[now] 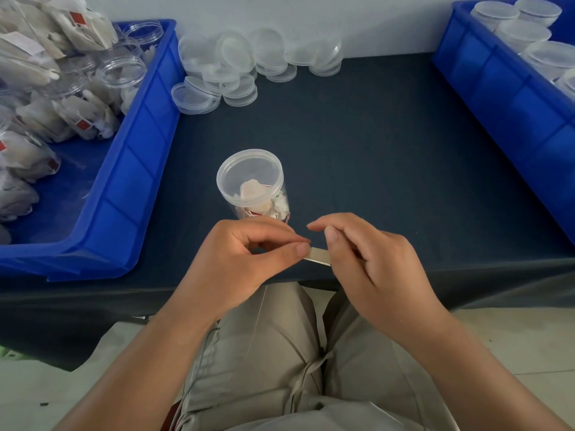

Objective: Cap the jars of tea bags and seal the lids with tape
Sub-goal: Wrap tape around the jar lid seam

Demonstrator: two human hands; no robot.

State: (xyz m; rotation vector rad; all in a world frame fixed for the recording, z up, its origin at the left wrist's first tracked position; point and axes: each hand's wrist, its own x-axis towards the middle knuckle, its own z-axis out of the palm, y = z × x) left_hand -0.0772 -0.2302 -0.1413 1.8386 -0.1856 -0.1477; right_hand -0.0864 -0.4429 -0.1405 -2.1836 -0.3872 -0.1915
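Khaki trousers (273, 353) fill the foreground, right under both forearms. Off to the far left of the left hand, a blue bin (130, 169) sits on the bench (373, 150), packed with open jars (121, 73) and tea bags (84, 119). Now the left hand (245, 259): thumb and forefinger pressed together, nipping the left end of a pale strip of tape (319, 256), the other fingers curled in behind. Just beyond its knuckles stands the jar (264, 206), upright, tea bags showing through the wall, its clear lid (249, 177) already on top. The tape runs level between the two hands, over the bench's front edge. The right hand (370, 259) has the other end, thumb on top, forefinger arched over, remaining fingers tucked loosely under. Well beyond both hands, against the wall, loose lids (249, 63) lie heaped. Far out to the right of the right hand, a second blue bin (497, 88) carries capped jars (525, 32).
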